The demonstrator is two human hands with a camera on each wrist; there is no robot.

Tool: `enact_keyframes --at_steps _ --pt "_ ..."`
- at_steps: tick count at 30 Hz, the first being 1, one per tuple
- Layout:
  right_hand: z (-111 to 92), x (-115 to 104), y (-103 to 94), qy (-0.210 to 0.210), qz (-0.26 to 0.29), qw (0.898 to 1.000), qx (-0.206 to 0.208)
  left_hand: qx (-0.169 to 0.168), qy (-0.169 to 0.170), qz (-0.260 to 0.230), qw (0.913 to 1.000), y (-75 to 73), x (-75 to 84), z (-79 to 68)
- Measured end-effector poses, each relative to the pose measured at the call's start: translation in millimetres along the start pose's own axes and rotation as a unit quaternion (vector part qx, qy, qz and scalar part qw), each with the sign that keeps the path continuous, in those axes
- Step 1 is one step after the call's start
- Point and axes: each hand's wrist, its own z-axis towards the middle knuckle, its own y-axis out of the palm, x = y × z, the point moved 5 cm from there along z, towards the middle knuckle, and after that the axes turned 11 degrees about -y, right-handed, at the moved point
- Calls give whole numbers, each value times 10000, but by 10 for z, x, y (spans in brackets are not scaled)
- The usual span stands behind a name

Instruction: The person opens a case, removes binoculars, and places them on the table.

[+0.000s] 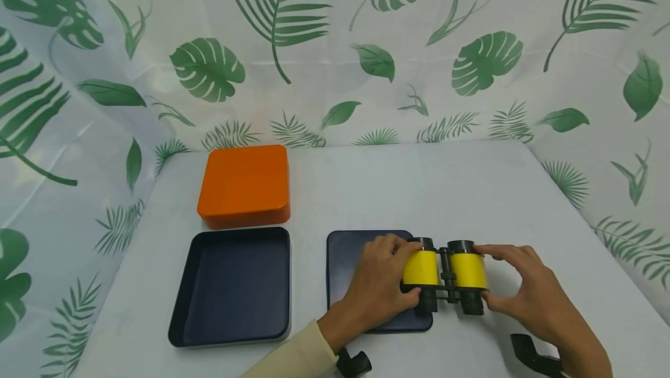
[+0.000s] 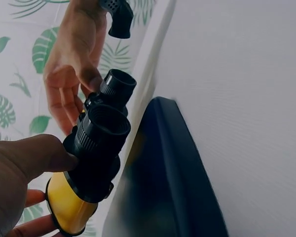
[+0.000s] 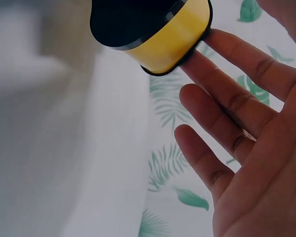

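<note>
A pair of yellow and black binoculars (image 1: pixel 445 276) is held by both hands, over the right side of a flat dark blue panel (image 1: pixel 340 267) with rounded corners. My left hand (image 1: pixel 373 285) grips the left barrel, thumb at the eyepiece end and fingers at the front end. On the other barrel, my right hand (image 1: pixel 534 291) pinches between thumb and fingertips. The left wrist view looks onto the black eyepieces (image 2: pixel 108 118), with the left thumb (image 2: pixel 44 155) against the near barrel. Seen from the right wrist, the outer fingers (image 3: pixel 202 153) stay spread off the yellow casing (image 3: pixel 170 37).
Left of the panel sits a shallow dark blue tray (image 1: pixel 238 288) with raised walls. Behind the tray is an orange rounded box (image 1: pixel 246 186). All lie on a white table (image 1: pixel 419 186), backed by a leaf-print curtain (image 1: pixel 324 17). Black wrist devices (image 1: pixel 356 363) sit near both wrists.
</note>
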Motion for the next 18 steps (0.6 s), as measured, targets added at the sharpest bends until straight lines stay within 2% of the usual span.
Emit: enact_keyframes --at_steps 10,18 --pt "-129 200 -103 62 -199 9997 90 -97 171 111 9997 148 162 117" --pt "-184 345 -175 233 -304 9992 -63 -170 209 144 9995 259 267 209"
